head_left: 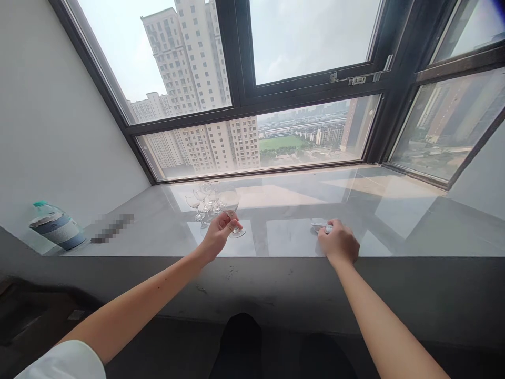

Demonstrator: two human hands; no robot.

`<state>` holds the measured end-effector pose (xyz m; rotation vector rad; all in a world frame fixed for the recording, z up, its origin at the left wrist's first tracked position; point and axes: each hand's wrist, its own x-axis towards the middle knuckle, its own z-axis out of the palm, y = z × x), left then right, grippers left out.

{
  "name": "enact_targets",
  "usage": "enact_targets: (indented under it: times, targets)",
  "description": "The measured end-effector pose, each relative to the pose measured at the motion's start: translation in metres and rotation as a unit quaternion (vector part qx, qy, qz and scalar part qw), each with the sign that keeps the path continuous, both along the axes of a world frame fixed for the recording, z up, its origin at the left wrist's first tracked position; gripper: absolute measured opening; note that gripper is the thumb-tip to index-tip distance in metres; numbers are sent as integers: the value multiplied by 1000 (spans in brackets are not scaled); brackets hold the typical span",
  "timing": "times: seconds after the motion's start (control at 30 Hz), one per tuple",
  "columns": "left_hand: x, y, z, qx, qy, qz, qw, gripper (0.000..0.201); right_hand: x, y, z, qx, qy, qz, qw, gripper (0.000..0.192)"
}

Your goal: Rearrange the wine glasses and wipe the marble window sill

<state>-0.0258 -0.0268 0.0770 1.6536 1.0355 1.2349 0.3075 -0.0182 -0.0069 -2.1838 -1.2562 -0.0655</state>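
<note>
Two bare hands of yours are reaching over a glossy, pale grey stone windowsill [158, 234]. Your left hand [215, 235] is pinching a clear, stemmed wine glass [229, 201] by its stem, the thumb and fingers closing narrowly around it. The glass is standing nearly upright in your grip; you cannot tell whether its foot is touching the sill. Just beyond it, to the left, a cluster of similar clear stemmed glasses [202, 199] is standing near the window. Your right hand [341, 243] is curling its fingers around a small white object [317, 227], mostly hidden beneath them, well apart from the glasses. At the far left, a blue-and-white cup [65, 231] is leaning in front of a clear plastic bottle with a green cap [40, 204].
</note>
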Motion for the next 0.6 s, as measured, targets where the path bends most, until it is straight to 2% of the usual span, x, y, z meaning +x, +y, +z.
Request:
enact_targets:
  times: [0.1,0.33,0.6]
  targets:
    - [1,-2,-3,-21,-36,12,999,34,0,0,0,2,2,-3,1000,31]
    - [2,-5,-1,-80,-110,-13,991,32,-1,0,-1,3,6,-4,1000,32]
    - [3,-11,6,-109,-153,-99,977,26,0,1,-1,1,4,-6,1000,33]
